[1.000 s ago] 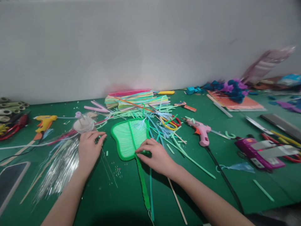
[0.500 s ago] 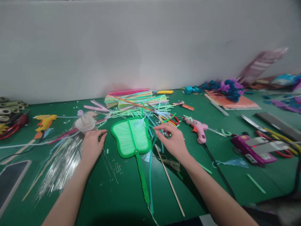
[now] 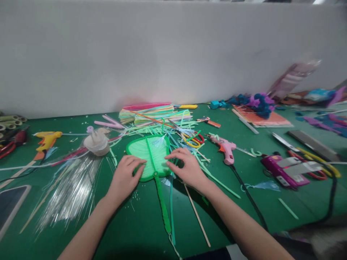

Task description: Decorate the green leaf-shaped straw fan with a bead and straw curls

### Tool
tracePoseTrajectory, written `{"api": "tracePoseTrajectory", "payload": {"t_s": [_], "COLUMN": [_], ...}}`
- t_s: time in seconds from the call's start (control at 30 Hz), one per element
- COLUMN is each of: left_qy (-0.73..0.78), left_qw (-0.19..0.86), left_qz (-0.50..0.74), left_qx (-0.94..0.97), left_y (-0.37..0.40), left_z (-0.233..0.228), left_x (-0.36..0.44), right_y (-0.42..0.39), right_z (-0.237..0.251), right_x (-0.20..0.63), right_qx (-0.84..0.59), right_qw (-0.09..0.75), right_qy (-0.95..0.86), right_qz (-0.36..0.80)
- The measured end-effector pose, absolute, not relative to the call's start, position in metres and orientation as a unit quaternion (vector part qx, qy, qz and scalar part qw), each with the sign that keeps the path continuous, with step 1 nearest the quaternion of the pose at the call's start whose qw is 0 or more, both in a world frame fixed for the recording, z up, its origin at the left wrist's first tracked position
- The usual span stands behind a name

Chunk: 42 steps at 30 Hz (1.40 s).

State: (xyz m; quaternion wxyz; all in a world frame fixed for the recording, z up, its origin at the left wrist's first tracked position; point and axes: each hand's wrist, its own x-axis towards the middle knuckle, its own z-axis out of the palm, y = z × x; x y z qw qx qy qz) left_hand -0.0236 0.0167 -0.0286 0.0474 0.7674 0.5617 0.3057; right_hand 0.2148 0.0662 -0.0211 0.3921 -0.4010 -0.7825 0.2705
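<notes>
A green hand fan with a long green handle lies flat on the green table. My left hand rests with spread fingers on the fan's lower left edge. My right hand lies on its right side, fingers spread and touching the fan face. Neither hand grips anything. Loose green and blue strips lie across the fan's upper right.
A stack of coloured strips lies behind the fan. A pink glue gun and scissors sit to the right, a yellow glue gun and silvery strands to the left. A purple tool is far right.
My left hand moved right from the silvery strands onto the fan. My right hand came back from the strips onto the fan's right side.
</notes>
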Motion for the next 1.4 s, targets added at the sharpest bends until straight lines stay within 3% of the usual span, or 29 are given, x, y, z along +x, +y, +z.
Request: {"api": "tracePoseTrajectory", "payload": {"t_s": [0.23, 0.83, 1.27, 1.4], "left_qy": [0.608, 0.708, 0.665, 0.575], "left_qw": [-0.001, -0.059, -0.053, 0.053], "left_qz": [0.317, 0.263, 0.322, 0.351], "left_qx": [0.728, 0.653, 0.672, 0.738], "left_y": [0.025, 0.044, 0.038, 0.019], "left_z": [-0.030, -0.047, -0.027, -0.019], "left_x": [-0.044, -0.083, -0.064, -0.025], "right_y": [0.049, 0.051, 0.050, 0.056], "right_z": [-0.029, -0.031, -0.030, -0.025], "right_x": [0.197, 0.196, 0.195, 0.201], "right_qx": [-0.341, -0.352, -0.341, -0.355], "right_qw": [0.320, 0.316, 0.354, 0.389], "right_qy": [-0.852, -0.853, -0.839, -0.819], "right_qz": [0.236, 0.219, 0.235, 0.227]}}
